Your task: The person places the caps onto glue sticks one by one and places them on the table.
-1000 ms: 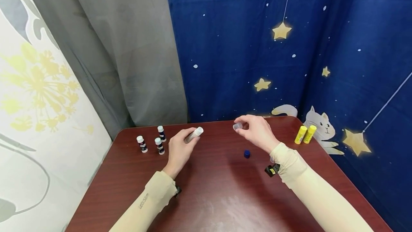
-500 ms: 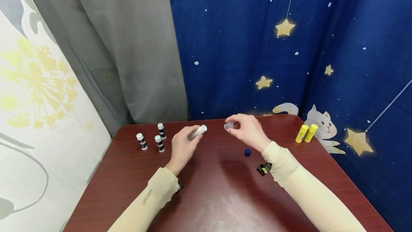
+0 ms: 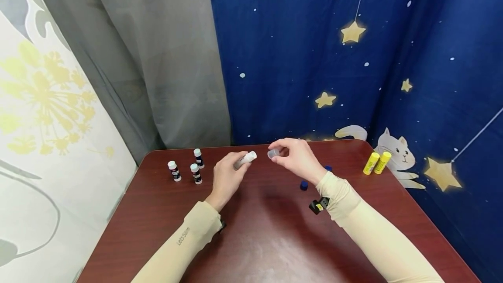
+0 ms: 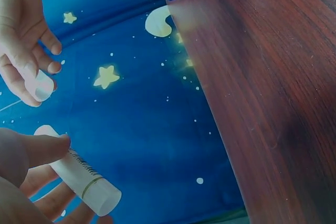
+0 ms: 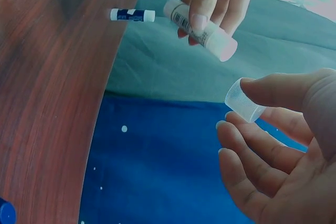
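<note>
A white glue stick [image 3: 246, 159] with a printed barcode lies tilted in my left hand [image 3: 229, 176], which pinches it between thumb and fingers. Its white end points toward the right hand. My right hand [image 3: 298, 158] pinches a small translucent cap [image 5: 245, 100] between thumb and index finger, the other fingers loosely bent below. In the right wrist view the cap's ribbed side shows. A short gap separates the cap from the glue stick. Both are held above the back part of the table [image 3: 251, 239].
Dark blue glue sticks [image 3: 196, 174] with white caps, several of them, stand at the left. Two yellow glue sticks [image 3: 376, 163] stand at the back right corner. A blue cap [image 3: 304, 185] lies below the right wrist, with another blue piece [image 3: 328, 168] partly hidden behind that wrist.
My right hand has moved left with the translucent cap, toward the glue stick. The left hand has shifted slightly right, so the gap between them is smaller.
</note>
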`<state>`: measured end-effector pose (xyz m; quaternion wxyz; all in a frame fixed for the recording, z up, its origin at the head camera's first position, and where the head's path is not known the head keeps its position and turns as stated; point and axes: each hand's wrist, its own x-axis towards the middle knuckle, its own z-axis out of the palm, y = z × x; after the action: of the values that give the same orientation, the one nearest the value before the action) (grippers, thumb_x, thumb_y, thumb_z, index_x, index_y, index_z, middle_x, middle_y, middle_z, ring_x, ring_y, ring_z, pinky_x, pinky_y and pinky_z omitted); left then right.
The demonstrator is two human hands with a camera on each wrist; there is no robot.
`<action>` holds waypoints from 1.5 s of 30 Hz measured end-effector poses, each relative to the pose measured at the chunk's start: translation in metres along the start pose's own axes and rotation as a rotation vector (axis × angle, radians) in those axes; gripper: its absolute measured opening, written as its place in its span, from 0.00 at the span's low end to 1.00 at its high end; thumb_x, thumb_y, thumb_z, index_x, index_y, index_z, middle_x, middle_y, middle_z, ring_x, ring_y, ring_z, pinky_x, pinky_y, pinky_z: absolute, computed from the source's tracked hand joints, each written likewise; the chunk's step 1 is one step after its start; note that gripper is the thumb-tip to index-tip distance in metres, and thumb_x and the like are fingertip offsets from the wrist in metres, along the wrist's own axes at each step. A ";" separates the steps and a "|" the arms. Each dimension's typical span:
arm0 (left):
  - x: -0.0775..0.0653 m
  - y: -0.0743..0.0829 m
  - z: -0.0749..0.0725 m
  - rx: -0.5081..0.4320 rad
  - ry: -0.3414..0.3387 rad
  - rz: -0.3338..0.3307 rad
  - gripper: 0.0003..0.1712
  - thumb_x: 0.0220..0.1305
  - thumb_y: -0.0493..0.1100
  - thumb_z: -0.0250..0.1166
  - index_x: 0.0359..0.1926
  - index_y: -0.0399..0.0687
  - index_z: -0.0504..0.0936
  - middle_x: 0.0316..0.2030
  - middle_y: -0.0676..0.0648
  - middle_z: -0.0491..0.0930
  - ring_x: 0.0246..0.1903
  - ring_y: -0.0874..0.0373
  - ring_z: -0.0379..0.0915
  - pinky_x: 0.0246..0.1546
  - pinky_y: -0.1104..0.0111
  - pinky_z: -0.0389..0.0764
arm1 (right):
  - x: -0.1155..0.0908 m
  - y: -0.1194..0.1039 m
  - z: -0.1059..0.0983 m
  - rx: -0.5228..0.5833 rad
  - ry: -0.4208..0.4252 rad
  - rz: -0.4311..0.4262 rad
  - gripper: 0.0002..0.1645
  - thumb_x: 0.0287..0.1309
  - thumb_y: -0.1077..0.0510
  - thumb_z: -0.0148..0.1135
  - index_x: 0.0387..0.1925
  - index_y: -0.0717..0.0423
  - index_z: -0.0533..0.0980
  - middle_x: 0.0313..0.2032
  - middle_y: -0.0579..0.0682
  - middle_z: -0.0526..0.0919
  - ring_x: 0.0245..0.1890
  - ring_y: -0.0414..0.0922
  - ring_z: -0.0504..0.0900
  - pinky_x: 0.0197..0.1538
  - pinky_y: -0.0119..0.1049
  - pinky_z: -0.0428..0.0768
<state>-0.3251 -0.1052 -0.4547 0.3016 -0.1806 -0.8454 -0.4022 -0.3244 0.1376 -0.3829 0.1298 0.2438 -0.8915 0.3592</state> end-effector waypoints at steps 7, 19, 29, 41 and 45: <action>0.001 0.007 -0.002 -0.001 -0.016 0.011 0.19 0.60 0.43 0.75 0.53 0.55 0.87 0.42 0.54 0.84 0.40 0.59 0.81 0.43 0.59 0.82 | 0.002 -0.006 -0.001 0.014 0.002 -0.023 0.15 0.57 0.55 0.75 0.46 0.36 0.84 0.35 0.37 0.84 0.34 0.38 0.82 0.40 0.38 0.81; 0.001 0.012 0.001 0.014 -0.045 0.013 0.19 0.60 0.43 0.75 0.53 0.54 0.87 0.45 0.53 0.84 0.42 0.59 0.81 0.46 0.60 0.82 | 0.005 -0.013 0.006 0.018 -0.008 -0.027 0.16 0.56 0.56 0.75 0.46 0.38 0.84 0.34 0.36 0.84 0.33 0.36 0.81 0.39 0.36 0.81; 0.000 0.016 0.003 0.029 -0.048 0.059 0.19 0.60 0.43 0.75 0.53 0.53 0.87 0.44 0.52 0.85 0.40 0.59 0.79 0.44 0.62 0.82 | 0.007 -0.015 0.014 0.034 0.005 -0.038 0.16 0.54 0.58 0.77 0.46 0.43 0.85 0.33 0.39 0.85 0.32 0.40 0.81 0.37 0.38 0.80; -0.006 0.020 0.004 0.021 -0.045 0.097 0.19 0.58 0.42 0.76 0.52 0.50 0.88 0.44 0.53 0.85 0.40 0.60 0.79 0.41 0.62 0.83 | 0.000 -0.013 0.022 0.048 -0.018 -0.029 0.15 0.56 0.56 0.76 0.47 0.47 0.86 0.33 0.36 0.84 0.33 0.40 0.81 0.37 0.38 0.80; -0.009 0.020 0.005 0.031 -0.049 0.104 0.19 0.58 0.42 0.77 0.52 0.50 0.88 0.44 0.53 0.85 0.41 0.60 0.79 0.42 0.62 0.83 | -0.002 -0.014 0.024 0.045 -0.028 -0.014 0.14 0.56 0.56 0.76 0.46 0.45 0.86 0.33 0.36 0.84 0.33 0.39 0.81 0.37 0.38 0.80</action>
<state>-0.3091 -0.0893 -0.4513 0.3042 -0.2291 -0.8481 -0.3682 -0.3168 0.1129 -0.3931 0.1144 0.2578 -0.8832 0.3746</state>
